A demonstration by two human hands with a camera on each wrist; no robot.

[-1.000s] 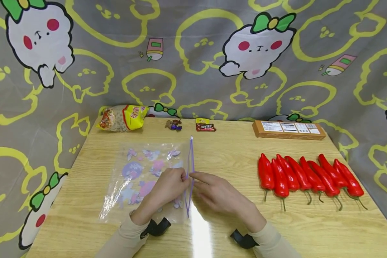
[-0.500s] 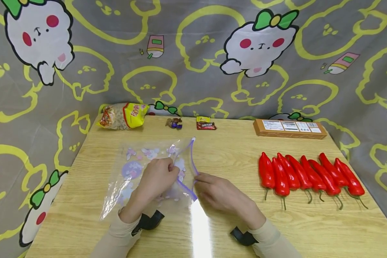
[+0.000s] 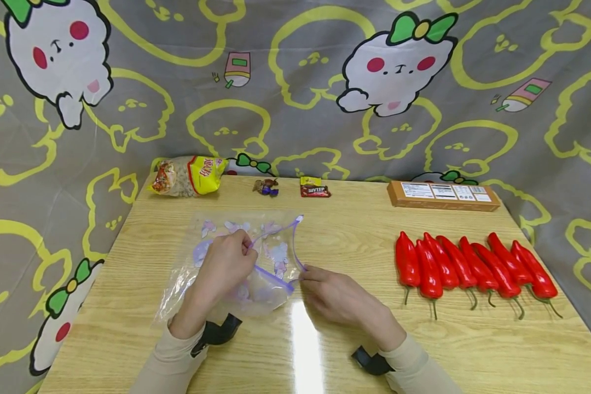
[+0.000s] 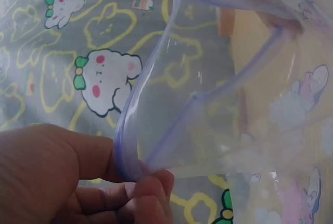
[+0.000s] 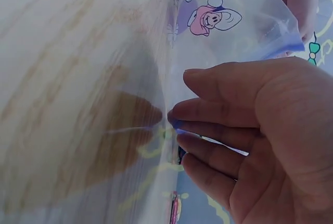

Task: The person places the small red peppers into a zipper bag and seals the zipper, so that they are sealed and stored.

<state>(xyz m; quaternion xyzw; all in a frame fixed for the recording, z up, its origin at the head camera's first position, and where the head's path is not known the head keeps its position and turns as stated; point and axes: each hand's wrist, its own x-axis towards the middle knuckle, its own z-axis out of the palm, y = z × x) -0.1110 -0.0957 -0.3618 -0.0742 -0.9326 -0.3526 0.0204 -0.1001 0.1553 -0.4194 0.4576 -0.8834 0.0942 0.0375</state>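
A clear zip-top bag (image 3: pixel 277 253) with pastel cartoon prints and a purple zip edge lies on the table, its mouth facing right. My left hand (image 3: pixel 225 258) pinches one side of the zip edge between thumb and fingers and holds it lifted, so the mouth gapes. The left wrist view shows this purple edge (image 4: pixel 123 146) in the pinch. Low at the opposite side of the mouth is my right hand (image 3: pixel 332 291). In the right wrist view its fingers are nearly straight, the thumb stands apart, and the fingertips touch the lower zip edge near the tabletop.
Several red peppers (image 3: pixel 430 272) lie in a row at the right. Along the back are a yellow-labelled filled bag (image 3: pixel 187 176), small wrapped candies (image 3: pixel 267 187), a red-wrapped bar (image 3: pixel 316 191) and a long brown box (image 3: pixel 443 197). A patterned cloth (image 3: pixel 295 82) hangs behind the table.
My left hand has drawn its side of the zip edge up and to the left, so the bag's mouth has widened from a narrow slit. The right hand has hardly moved.
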